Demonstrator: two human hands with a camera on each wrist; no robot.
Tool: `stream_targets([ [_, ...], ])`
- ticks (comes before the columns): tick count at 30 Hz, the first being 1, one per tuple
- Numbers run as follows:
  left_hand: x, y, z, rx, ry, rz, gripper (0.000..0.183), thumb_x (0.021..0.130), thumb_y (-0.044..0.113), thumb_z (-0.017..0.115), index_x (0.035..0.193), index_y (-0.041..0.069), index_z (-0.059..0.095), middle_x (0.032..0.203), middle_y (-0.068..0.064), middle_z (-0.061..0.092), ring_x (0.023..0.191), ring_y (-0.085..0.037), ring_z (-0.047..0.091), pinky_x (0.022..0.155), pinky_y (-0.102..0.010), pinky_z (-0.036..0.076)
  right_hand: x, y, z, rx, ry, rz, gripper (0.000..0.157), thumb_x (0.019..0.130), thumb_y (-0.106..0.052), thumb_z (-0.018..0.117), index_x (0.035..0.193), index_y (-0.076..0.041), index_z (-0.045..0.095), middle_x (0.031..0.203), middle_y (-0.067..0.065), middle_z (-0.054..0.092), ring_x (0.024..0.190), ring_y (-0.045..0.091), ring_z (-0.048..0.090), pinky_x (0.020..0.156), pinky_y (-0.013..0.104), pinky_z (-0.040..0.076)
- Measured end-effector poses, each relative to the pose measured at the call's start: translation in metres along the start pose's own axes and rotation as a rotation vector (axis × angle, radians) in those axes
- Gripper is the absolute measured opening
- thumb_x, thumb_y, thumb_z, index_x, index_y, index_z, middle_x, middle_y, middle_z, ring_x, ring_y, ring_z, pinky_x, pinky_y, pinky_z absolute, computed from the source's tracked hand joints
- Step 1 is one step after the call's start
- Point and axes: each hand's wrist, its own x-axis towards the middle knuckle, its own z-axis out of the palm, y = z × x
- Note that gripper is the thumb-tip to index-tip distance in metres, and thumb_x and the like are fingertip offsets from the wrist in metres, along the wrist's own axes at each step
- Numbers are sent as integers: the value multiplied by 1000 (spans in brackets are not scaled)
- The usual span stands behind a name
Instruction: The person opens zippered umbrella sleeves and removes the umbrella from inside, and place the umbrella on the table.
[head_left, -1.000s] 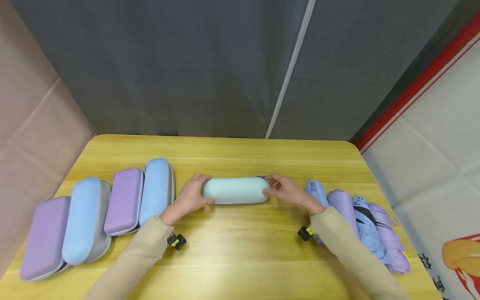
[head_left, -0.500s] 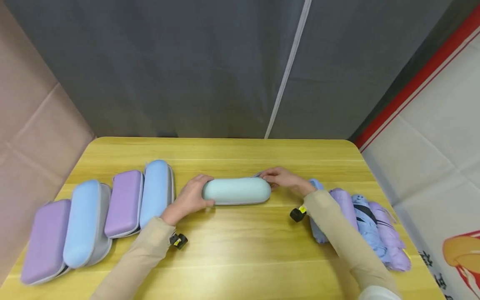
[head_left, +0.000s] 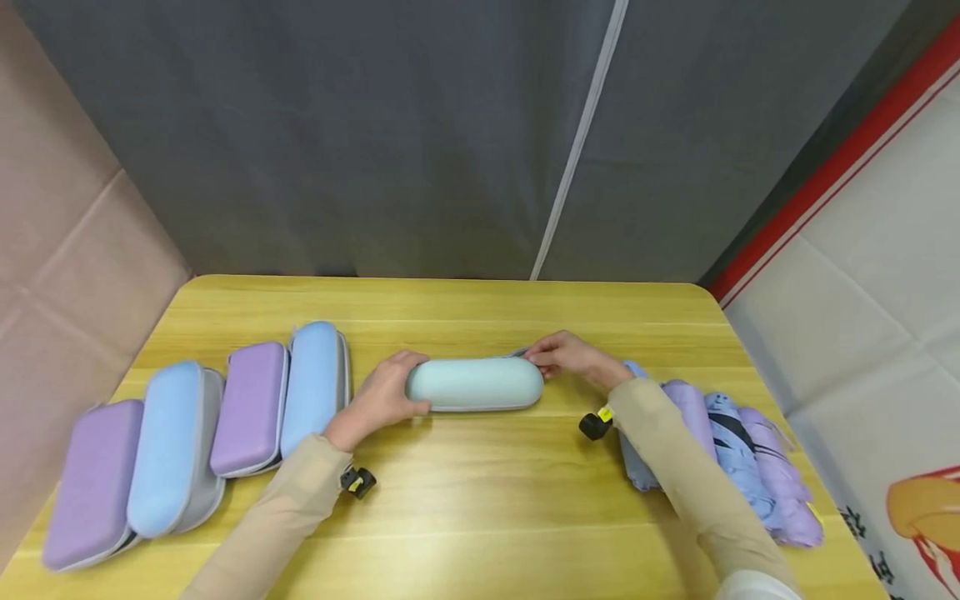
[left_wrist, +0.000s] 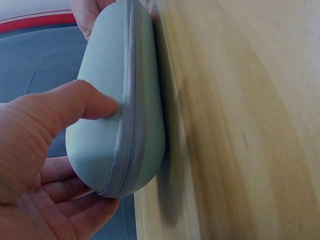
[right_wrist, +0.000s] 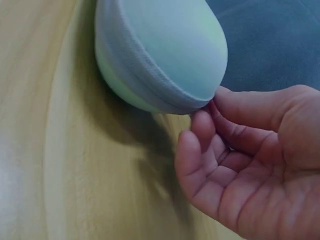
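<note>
A pale mint, rounded hard-shell zip case [head_left: 475, 383] lies lengthwise on the table between both hands. My left hand [head_left: 382, 392] grips its left end. In the left wrist view the thumb presses the shell beside the grey zipper [left_wrist: 131, 100], with the fingers curled round the end. At the far right corner of the case, my right hand [head_left: 570, 358] pinches with thumb and forefinger at the grey zipper band. The right wrist view shows those fingertips [right_wrist: 202, 125] right at the band's end; the piece between them is mostly hidden.
Purple [head_left: 93, 483] and blue zip cases [head_left: 167, 450] stand in a row at the left of the wooden table [head_left: 480, 517]. Several folded umbrellas, purple [head_left: 780, 475] and blue [head_left: 738, 458], lie at the right, partly behind the right sleeve. A grey curtain [head_left: 337, 150] hangs behind.
My right hand has moved from the right end of the mint case to its far right corner and pinches there. The left hand keeps its grip; the case has barely moved.
</note>
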Motion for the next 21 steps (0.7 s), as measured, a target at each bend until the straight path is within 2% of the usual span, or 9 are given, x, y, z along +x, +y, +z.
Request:
stream_targets([
  [4,0,0,0,3,0,0,67,65,12,81,123,-6,54,120,-19,57,106,-36,56,90,-50,46,2,-1,-1,-11,-22,6,23,94,-10,54,104,9,63,73,-1,60,63,12,52,60,24,46],
  [7,1,0,0,-1,1,8,67,64,13,81,123,-6,54,119,-19,57,105,-36,56,89,-50,46,4,-3,-2,-62,-31,-14,22,95,-11,52,97,7,64,68,2,54,59,14,45,56,26,39],
  [10,2,0,0,-5,2,16,67,65,14,80,123,-6,54,119,-19,58,104,-36,56,88,-50,47,6,-5,-1,-214,-9,-107,20,95,-10,52,92,5,64,65,4,51,57,13,41,56,26,36],
  [15,3,-1,0,-8,8,17,66,64,15,80,122,-6,55,117,-19,59,102,-36,58,87,-49,48,4,-9,2,-556,83,-329,14,93,-8,56,88,1,66,73,4,60,61,11,43,58,25,38],
  [18,3,-2,0,-2,17,8,66,63,16,81,121,-5,56,116,-18,60,101,-35,58,86,-48,48,0,-9,4,-643,111,-403,12,92,-7,57,87,-1,66,77,4,63,62,11,44,59,25,39],
  [21,3,-1,1,9,21,3,65,63,16,81,120,-4,57,115,-17,60,100,-34,59,84,-47,49,-3,-8,6,-677,124,-430,11,92,-7,57,87,-2,66,79,4,64,62,10,46,59,25,41],
])
